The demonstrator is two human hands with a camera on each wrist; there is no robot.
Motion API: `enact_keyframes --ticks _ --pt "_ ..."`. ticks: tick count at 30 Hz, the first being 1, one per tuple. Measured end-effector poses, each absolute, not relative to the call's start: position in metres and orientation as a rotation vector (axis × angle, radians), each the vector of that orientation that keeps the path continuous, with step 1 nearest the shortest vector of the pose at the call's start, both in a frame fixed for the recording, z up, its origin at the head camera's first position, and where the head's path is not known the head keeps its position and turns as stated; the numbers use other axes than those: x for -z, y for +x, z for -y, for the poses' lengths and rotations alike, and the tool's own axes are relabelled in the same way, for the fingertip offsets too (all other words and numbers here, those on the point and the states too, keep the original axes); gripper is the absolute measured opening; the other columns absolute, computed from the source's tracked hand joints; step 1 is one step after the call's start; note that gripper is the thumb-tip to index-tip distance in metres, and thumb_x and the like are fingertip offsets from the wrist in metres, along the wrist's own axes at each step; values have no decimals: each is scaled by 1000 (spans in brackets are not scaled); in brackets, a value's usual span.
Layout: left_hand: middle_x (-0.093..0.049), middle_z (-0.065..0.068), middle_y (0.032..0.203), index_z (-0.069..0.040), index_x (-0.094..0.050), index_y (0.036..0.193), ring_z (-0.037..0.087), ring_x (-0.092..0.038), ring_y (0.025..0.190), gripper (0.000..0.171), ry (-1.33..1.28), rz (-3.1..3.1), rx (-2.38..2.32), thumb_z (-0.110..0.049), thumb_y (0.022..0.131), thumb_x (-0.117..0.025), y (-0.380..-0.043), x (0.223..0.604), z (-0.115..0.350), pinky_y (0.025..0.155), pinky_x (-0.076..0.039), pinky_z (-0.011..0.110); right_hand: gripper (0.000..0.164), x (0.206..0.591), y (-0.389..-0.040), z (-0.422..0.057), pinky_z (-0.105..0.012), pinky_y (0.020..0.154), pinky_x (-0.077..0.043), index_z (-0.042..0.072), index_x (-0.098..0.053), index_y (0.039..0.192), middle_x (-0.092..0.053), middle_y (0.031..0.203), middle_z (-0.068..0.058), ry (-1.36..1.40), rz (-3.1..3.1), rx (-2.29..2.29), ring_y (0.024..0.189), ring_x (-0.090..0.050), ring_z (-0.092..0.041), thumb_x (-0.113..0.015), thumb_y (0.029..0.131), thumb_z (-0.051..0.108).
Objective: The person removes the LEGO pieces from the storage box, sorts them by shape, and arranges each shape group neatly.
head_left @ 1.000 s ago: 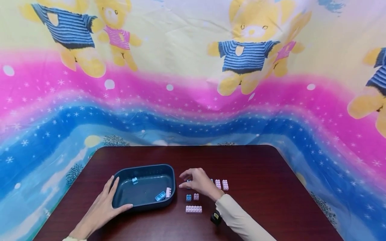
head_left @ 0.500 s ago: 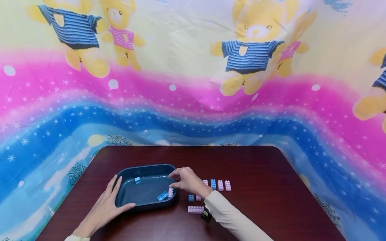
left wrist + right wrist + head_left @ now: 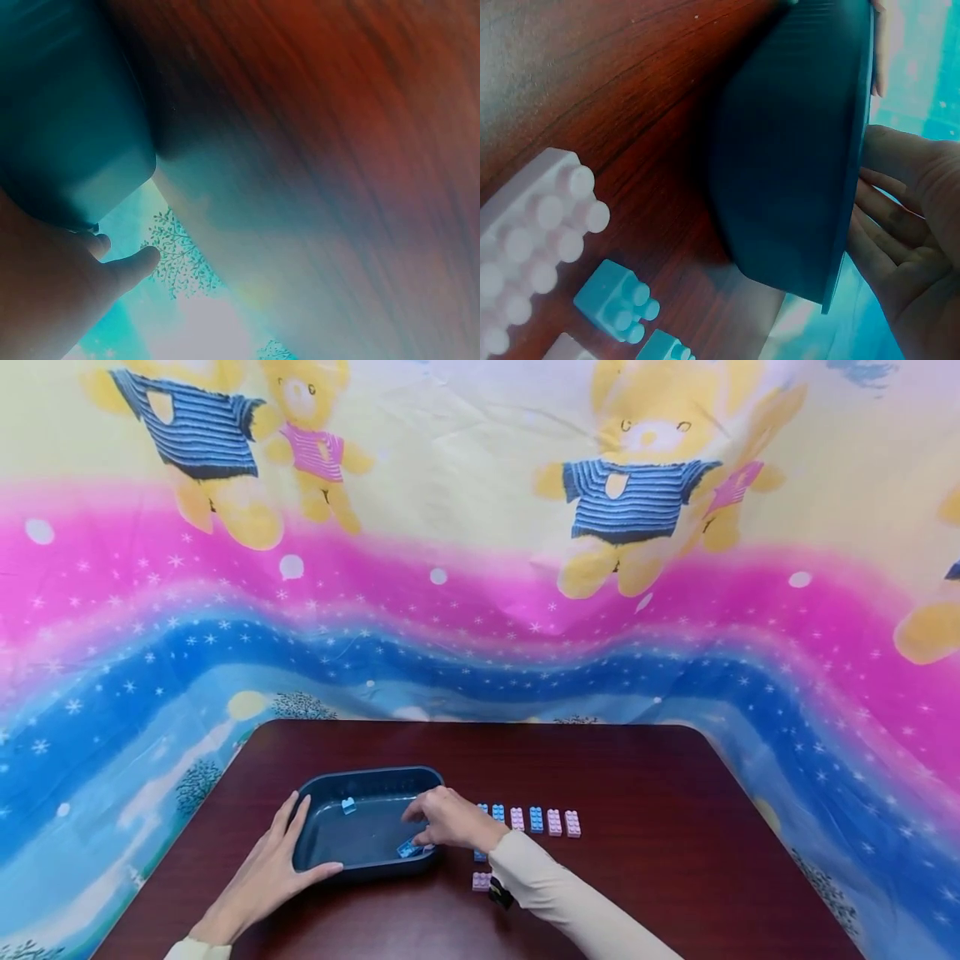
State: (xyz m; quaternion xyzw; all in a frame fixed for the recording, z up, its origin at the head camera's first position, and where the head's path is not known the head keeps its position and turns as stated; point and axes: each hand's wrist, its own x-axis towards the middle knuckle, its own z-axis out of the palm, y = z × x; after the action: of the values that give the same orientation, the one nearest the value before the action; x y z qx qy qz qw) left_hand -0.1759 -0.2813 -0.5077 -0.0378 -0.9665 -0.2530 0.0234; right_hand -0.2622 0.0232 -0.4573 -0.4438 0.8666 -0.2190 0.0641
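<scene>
A dark blue-grey tray stands on the table, with my left hand spread around its near left corner, fingers along the side and thumb at the front rim. Over the tray's right rim reaches my right hand, its index finger and thumb apart inside. Close under them lies a blue toy brick; a pink brick beside it is mostly covered by the hand. Farther left in the tray sits a small light-blue brick. In the right wrist view the tray wall hides the fingertips of my right hand.
Right of the tray, blue and pink bricks stand in a row, including a blue brick and a pink brick. A small blue brick and a long pink brick lie nearer me. A printed cloth hangs behind the table.
My right hand has moved left from beside the row of bricks, over the rim and into the tray. My left hand stays at the tray's corner. The view has shifted slightly.
</scene>
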Motion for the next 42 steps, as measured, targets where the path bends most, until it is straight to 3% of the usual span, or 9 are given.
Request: enact_keyframes --ticks 14,27,42 --pt "-7 30 171 -5 -9 170 64 -29 143 123 -124 2975 778 -65 87 -77 -178 506 281 103 -35 82 32 462 -264 -6 -10 86 -51 14 -81 123 -77 119 4 -1421 -2677 268 96 -66 1 -86 92 20" --pt "-4 29 172 -5 -7 170 64 -28 144 124 -89 3009 805 -67 87 -75 -176 506 280 104 -36 80 23 472 -269 0 -13 86 -52 19 -83 116 -76 110 9 -1413 -2628 261 91 -61 1 -85 93 19" --pt "-5 29 172 -6 -7 170 63 -29 144 125 -72 3009 786 -68 87 -76 -178 508 279 103 -37 80 21 477 -273 4 -12 86 -52 21 -83 116 -76 113 9 -1457 -2592 187 94 -62 1 -83 95 19"
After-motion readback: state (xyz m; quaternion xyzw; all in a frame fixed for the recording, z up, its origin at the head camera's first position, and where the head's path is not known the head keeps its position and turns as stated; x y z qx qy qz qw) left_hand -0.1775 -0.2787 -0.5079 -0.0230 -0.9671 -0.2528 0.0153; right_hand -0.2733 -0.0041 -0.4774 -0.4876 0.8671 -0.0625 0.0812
